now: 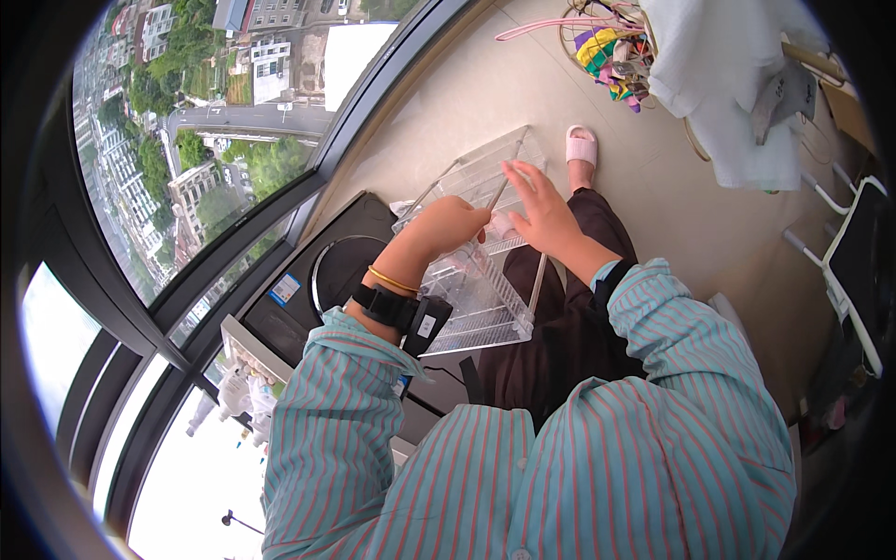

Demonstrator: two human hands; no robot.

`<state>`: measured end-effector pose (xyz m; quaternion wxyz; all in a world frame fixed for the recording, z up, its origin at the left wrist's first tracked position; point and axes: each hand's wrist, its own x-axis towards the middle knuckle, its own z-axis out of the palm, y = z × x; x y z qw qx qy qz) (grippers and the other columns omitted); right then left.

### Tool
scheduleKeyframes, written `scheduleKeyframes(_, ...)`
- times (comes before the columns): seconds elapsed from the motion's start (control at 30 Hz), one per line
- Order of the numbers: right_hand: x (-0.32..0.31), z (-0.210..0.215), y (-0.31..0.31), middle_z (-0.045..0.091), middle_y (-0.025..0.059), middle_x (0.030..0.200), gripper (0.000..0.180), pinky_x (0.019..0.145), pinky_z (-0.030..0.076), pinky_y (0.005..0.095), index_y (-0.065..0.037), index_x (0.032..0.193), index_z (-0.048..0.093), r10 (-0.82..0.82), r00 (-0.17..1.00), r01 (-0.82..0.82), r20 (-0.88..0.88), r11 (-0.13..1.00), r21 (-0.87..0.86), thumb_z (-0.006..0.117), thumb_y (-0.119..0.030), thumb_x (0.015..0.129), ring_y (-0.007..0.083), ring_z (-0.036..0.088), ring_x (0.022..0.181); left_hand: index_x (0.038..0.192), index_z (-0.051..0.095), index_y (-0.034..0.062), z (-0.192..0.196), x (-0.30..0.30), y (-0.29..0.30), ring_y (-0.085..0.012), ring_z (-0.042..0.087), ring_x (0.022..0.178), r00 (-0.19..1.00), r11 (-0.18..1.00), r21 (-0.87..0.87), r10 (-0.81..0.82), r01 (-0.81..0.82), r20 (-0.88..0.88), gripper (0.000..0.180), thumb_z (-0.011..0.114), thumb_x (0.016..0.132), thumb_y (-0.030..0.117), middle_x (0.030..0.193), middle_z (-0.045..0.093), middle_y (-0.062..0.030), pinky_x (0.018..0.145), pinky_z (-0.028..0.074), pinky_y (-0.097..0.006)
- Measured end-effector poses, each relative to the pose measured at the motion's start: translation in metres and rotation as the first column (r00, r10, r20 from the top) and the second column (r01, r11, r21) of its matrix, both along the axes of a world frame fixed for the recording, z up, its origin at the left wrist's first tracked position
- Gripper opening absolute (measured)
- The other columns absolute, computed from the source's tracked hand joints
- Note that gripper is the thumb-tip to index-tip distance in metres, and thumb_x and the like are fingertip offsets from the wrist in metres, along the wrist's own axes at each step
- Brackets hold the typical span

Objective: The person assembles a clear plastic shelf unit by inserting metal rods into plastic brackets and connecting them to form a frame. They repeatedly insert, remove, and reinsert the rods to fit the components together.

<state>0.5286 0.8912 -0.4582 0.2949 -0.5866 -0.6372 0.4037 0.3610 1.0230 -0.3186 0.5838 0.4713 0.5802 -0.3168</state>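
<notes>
My left hand is curled into a loose fist, fingers folded down onto the top edge of a clear plastic rack; it appears to grip that edge, though the fingertips are hidden from me. On its wrist sit a thin yellow band and a black strap with a small device. My right hand, just beside the left, is spread open with fingers extended, its palm resting against the rack's upper part and closed around nothing. The rack lies under and between both hands, tilted, with ribbed see-through panels, resting across my lap over dark trousers. Both my sleeves are striped teal and pink. Below the left hand, touching the rack's lower end, is a dark appliance with a round lid. Beyond the right hand, one foot in a pale slipper stands on the beige floor. Farther past it are white cloth and a bundle of coloured hangers. Away to the left, a large window looks down on streets and buildings.
</notes>
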Motion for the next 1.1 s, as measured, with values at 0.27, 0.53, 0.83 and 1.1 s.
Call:
scheduleKeyframes(0.27, -0.023, -0.003, 0.064, 0.067, 0.0126, 0.083, 0.017, 0.073, 0.053, 0.0474, -0.008, 0.085, 0.062, 0.487, 0.863, -0.494, -0.132, 0.869, -0.019, 0.07, -0.021, 0.091, 0.0365, 0.066, 0.084, 0.094, 0.074, -0.0045, 0.025, -0.009, -0.007, -0.0405, 0.071, 0.091, 0.995, 0.955, 0.296, -0.002, 0.032, -0.101, 0.049, 0.059, 0.094, 0.042, 0.088, 0.073, -0.025, 0.084, 0.054, -0.045)
scheduleKeyframes(0.53, -0.024, -0.001, 0.067, 0.067, 0.0177, 0.077, 0.019, 0.067, 0.05, 0.047, -0.005, 0.088, 0.063, 0.524, 0.852, -0.523, -0.007, 0.851, 0.045, 0.067, -0.022, 0.094, 0.0396, 0.065, 0.075, 0.122, 0.063, -0.0018, 0.16, -0.019, -0.149, -0.0266, 0.07, 0.108, 0.85, 0.428, 0.767, 0.006, -0.478, 0.526, 0.028, 0.065, 0.097, 0.011, 0.116, 0.072, -0.0147, 0.092, 0.053, -0.036)
scheduleKeyframes(0.83, -0.026, -0.006, 0.066, 0.075, 0.0152, 0.087, 0.05, 0.077, 0.054, 0.0394, -0.002, 0.1, 0.073, 0.523, 0.848, -0.527, 0.09, 0.849, 0.033, 0.057, -0.05, 0.103, 0.0299, 0.072, 0.084, 0.116, 0.068, 0.0065, -0.033, -0.031, -0.336, -0.0237, 0.069, 0.096, 0.56, 0.574, 0.375, 0.182, -0.728, 0.808, 0.026, 0.073, 0.093, 0.016, 0.1, 0.072, -0.0103, 0.085, 0.053, -0.036)
scheduleKeyframes(1.1, -0.027, -0.019, 0.067, 0.071, 0.0074, 0.076, 0.061, 0.07, 0.049, 0.0335, 0.0, 0.088, 0.075, 0.518, 0.854, -0.506, 0.04, 0.812, 0.291, 0.056, -0.055, 0.104, 0.0183, 0.059, 0.069, 0.132, 0.064, 0.0196, -0.24, 0.009, -0.28, -0.0295, 0.059, 0.115, 0.874, -0.089, 0.876, -0.17, -0.474, 0.456, 0.059, 0.085, 0.079, 0.036, 0.117, 0.069, -0.0057, 0.106, 0.036, -0.045)
